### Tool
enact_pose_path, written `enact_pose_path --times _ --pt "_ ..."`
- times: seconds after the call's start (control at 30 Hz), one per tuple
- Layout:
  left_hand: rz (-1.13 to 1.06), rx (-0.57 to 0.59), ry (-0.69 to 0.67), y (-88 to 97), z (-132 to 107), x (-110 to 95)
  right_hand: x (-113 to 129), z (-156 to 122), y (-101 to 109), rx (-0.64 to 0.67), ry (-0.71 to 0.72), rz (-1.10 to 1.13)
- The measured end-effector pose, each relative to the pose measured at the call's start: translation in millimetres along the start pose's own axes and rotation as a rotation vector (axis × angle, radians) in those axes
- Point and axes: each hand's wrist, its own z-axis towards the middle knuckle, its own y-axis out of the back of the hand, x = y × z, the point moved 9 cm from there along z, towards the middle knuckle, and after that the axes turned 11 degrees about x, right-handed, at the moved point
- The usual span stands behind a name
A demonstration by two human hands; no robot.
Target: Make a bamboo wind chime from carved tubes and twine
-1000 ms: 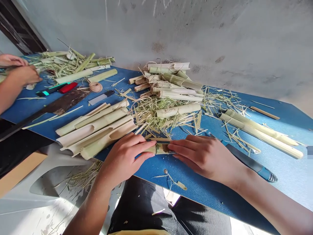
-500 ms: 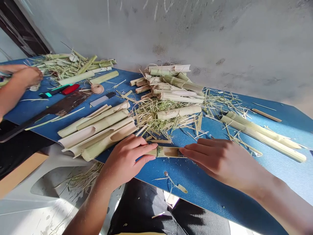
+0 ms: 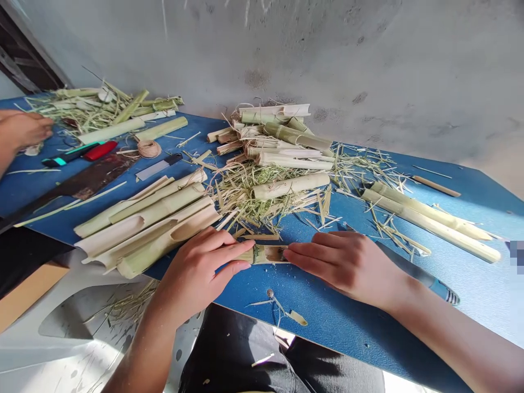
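Note:
Both my hands are over a short, opened-out bamboo piece (image 3: 272,254) lying near the table's front edge. My left hand (image 3: 200,262) grips its left end, thumb below and fingers on top. At the right end of the hollow, my right hand (image 3: 344,262) has its fingers pressed together. Something small and dark shows at those fingertips, too hidden to name. To the left of my left hand lie several split bamboo lengths (image 3: 155,213). A tool with a blue-grey handle end (image 3: 444,289) lies partly behind my right forearm.
Bamboo pieces (image 3: 295,158) and shavings (image 3: 270,204) are heaped by the wall. Long bamboo strips (image 3: 434,218) lie at right. A cleaver (image 3: 102,174), red-handled tool (image 3: 100,150), small knife (image 3: 158,166) and twine ball (image 3: 149,148) are at left, near another person's hand (image 3: 27,131).
My right fingertips have slid slightly left along the bamboo's hollow. My left hand keeps its hold. The tool behind my right forearm now shows. The whole view has shifted a little.

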Motion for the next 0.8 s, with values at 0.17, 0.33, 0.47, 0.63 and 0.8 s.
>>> enact_pose_path --times 0.17,0.33,0.47,0.63,0.8 --pt "-0.022 0.004 0.000 -1.8 1 3 -18 -11 33 0.083 -0.130 0.052" --pt "-0.014 -0.006 -0.019 -0.8 1 0 3 20 37 0.017 -0.030 0.010" --pt "-0.034 0.006 -0.020 -1.6 0 0 21 25 10 0.022 0.079 -0.111" --pt "-0.040 0.012 -0.016 -2.6 -1 2 9 -9 15 0.153 0.024 -0.131" --pt "-0.053 -0.009 -0.028 -0.9 -2 1 2 -3 52 0.093 -0.032 -0.018"
